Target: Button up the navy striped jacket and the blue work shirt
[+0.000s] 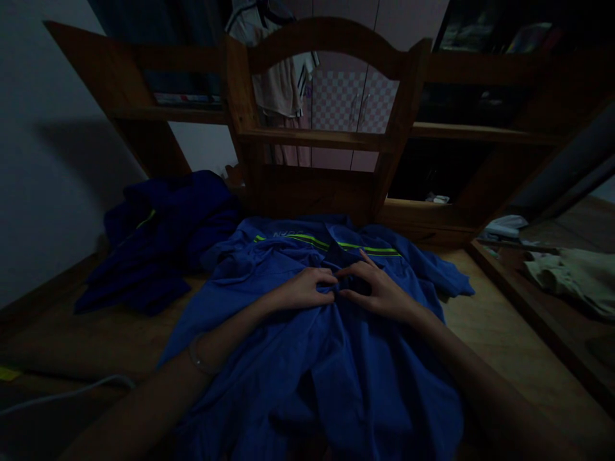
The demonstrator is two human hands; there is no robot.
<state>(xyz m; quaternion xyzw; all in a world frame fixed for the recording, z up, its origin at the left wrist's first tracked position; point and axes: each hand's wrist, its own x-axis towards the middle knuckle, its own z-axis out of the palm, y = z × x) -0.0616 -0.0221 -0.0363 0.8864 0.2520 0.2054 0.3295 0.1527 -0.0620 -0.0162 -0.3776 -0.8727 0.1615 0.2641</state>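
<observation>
Two hands pinch a blue garment in a dim room

The light is low in here, and the blue garment (398,371) lies spread across the middle and lower centre of the frame, rumpled over a pale wooden desk (500,320). Yellow-green stripes (369,248) cross its upper part, with some lettering too dark for me to read fully. At the centre, the left hand (305,288) and the right hand (379,289) almost meet, thumbs and fingers closed on a fold of the cloth. A thin bracelet (195,352) circles the left wrist.

A darker blue garment (168,237) is heaped at left, near a plain wall (48,128). A white cable (86,388) curves through the lower left. Along the back stands a wooden shelf unit (321,192) with an arched top; through its opening, at upper centre, I see hanging clothes (278,86) and a wardrobe (336,96) with checked doors. Beyond a raised wooden edge (533,323), pale cloth (576,275) lies folded at the right of the frame.
</observation>
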